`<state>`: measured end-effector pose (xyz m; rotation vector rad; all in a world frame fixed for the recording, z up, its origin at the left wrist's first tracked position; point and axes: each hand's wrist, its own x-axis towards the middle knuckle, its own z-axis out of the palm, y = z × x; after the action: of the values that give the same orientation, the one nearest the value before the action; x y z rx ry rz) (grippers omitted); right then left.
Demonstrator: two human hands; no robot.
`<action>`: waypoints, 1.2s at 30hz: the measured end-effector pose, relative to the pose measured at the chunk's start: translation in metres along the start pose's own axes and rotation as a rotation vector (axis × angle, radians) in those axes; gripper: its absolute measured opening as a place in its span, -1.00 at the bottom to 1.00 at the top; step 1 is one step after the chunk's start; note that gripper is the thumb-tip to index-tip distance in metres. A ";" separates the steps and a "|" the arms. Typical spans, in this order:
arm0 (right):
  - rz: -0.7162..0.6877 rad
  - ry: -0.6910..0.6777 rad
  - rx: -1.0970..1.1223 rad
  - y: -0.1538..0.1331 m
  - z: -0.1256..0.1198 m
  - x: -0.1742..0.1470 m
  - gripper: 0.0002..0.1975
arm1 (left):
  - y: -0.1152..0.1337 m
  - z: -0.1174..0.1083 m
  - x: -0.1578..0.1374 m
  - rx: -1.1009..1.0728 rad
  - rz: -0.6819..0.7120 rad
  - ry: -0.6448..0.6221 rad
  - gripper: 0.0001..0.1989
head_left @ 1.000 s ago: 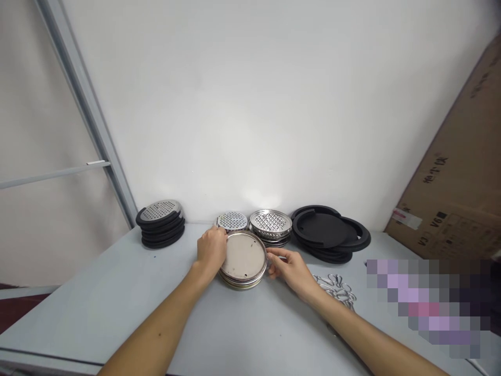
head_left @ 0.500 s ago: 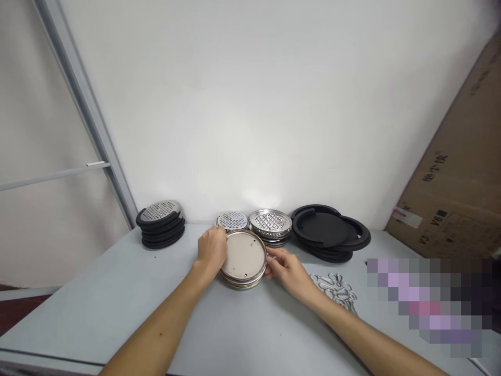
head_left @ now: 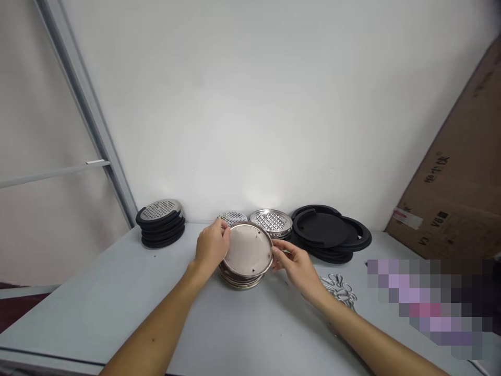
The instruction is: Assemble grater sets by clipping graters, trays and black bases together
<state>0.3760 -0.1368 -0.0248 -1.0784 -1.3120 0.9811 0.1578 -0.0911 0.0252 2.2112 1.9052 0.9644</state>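
Note:
Between my two hands is a round metal disc (head_left: 249, 249) with a raised rim and small holes near its edge. It is tilted and sits just above a stack of similar discs (head_left: 239, 283). My left hand (head_left: 212, 244) grips its left rim with curled fingers. On the opposite rim, the thumb and fingers of my right hand (head_left: 291, 262) pinch the edge. Behind the disc lie a flat perforated grater disc (head_left: 232, 216) and a stack topped by a coarse grater disc (head_left: 273, 221), both partly covered.
At left stands a pile of black rings (head_left: 161, 230) topped by a perforated disc. Black round trays and rings (head_left: 323, 228) lie at right against the wall. Bent wire pieces (head_left: 340, 290) lie near my right forearm. A cardboard box (head_left: 446, 188) leans at far right on the grey table (head_left: 250, 334).
The top disc has come up off the stack and shifted slightly right, held in both hands. The other piles have not moved.

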 end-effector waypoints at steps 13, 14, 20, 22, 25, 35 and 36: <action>0.025 -0.317 -0.470 -0.043 -0.048 0.003 -0.68 | 0.020 -0.006 -0.034 -0.645 0.054 -0.376 -0.89; 0.035 -0.376 -0.495 -0.045 -0.051 0.002 -0.70 | 0.021 -0.005 -0.035 -0.668 0.059 -0.415 -0.87; 0.152 -0.690 -0.540 -0.047 -0.067 0.001 -0.73 | 0.019 0.003 -0.043 -0.681 0.120 -0.583 -0.81; 0.199 -0.776 -0.515 -0.045 -0.071 0.002 -0.73 | 0.018 0.003 -0.042 -0.659 0.126 -0.557 -0.77; 0.251 -0.881 -0.505 -0.039 -0.073 0.003 -0.74 | 0.011 0.004 -0.034 -0.607 0.117 -0.368 -0.72; 0.285 -0.919 -0.570 -0.010 -0.059 -0.003 -0.78 | -0.040 0.021 0.008 -0.360 -0.026 0.130 -0.81; 0.293 -0.915 -0.565 -0.009 -0.058 -0.003 -0.77 | -0.044 0.024 0.009 -0.340 -0.029 0.146 -0.84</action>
<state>0.4331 -0.1444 -0.0143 -1.3197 -2.3169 1.4594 0.1320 -0.0645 -0.0091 1.9621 1.6675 1.3621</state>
